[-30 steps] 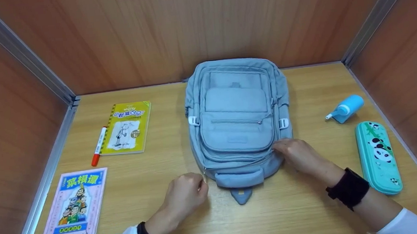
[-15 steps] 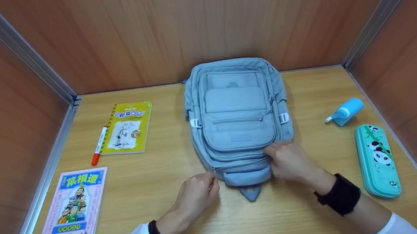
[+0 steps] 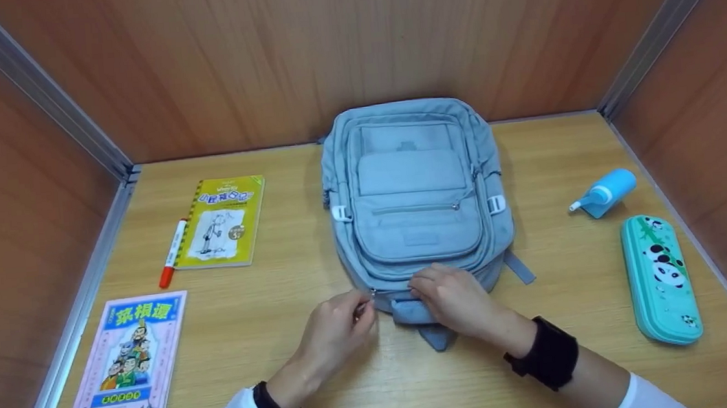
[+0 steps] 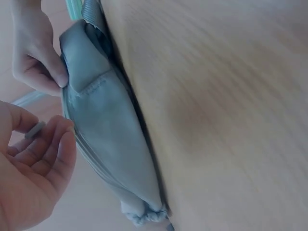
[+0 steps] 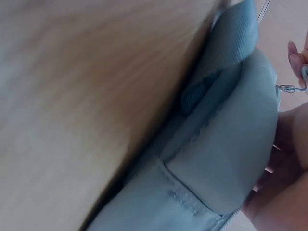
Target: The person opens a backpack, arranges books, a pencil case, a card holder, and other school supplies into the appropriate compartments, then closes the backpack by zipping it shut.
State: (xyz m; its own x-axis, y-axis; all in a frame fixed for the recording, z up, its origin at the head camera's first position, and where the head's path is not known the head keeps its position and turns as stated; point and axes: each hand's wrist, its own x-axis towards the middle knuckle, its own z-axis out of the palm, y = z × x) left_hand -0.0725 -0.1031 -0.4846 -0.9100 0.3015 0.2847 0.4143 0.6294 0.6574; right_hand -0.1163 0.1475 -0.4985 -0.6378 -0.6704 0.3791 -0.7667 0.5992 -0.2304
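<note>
A grey-blue backpack (image 3: 410, 174) lies with its front up and its carry handle (image 3: 412, 312) toward me. At the handle end's left corner, my left hand (image 3: 334, 329) pinches a zipper pull (image 4: 34, 130) between thumb and fingers. The metal zipper slider (image 5: 287, 89) shows beyond the handle in the right wrist view. My right hand (image 3: 455, 297) grips the backpack's edge beside the zipper seam, just above the handle, covering the handle's right part. In the left wrist view, the thumb of the right hand (image 4: 36, 57) presses on the fabric edge.
To the left lie a yellow book (image 3: 219, 225), a red-capped marker (image 3: 173, 253) against it, and a pink-bordered comic book (image 3: 126, 365). On the right are a blue bottle with a nozzle (image 3: 606, 191) and a green panda pencil case (image 3: 661, 281). Wooden panels (image 3: 351, 49) enclose the table.
My right hand has moved left along the zipper seam to beside the handle, uncovering a strap at the backpack's right. The left hand, with the zipper pull, and the backpack's near end shifted slightly right.
</note>
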